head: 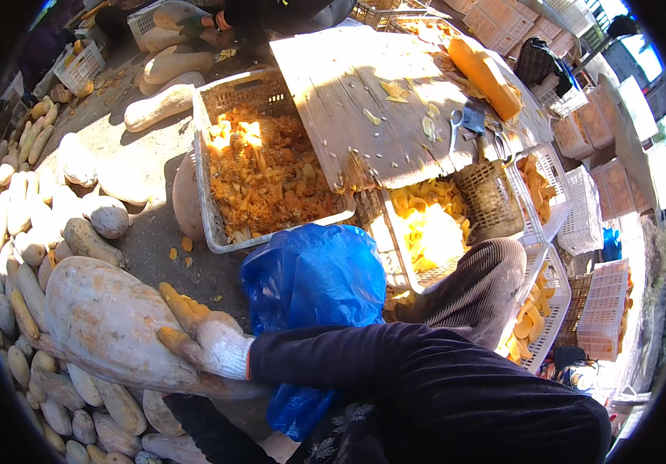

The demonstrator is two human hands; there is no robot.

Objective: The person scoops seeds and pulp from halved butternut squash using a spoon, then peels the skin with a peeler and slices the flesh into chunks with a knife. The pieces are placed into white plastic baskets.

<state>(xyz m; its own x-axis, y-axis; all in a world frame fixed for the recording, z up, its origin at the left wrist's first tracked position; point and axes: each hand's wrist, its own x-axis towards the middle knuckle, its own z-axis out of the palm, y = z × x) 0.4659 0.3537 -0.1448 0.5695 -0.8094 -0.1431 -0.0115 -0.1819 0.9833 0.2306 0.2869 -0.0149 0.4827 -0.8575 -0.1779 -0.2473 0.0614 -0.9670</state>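
Observation:
A large pale squash (112, 325) with tan patches spans the lower left. My right hand (202, 336), in a white knit glove with stained orange-yellow fingers, grips its near end. My left hand is hidden; its dark sleeve (205, 426) reaches beneath the squash. Blue plastic sheeting (315, 278) covers part of my lap, beside my corduroy-clad knee (478, 290). Farther out, a wooden board (356, 110) holds a peeled orange squash (484, 75), a metal peeler (455, 130), a wide-bladed tool (473, 119) and scattered seeds.
A plastic crate (211, 226) of orange pulp stands left of the board. Another crate (420, 284) holds yellow peelings or slices. Many whole squashes (31, 249) lie piled at left. A co-worker's gloved hand (194, 26) is near squashes at the top. Stacked crates (603, 307) stand at right.

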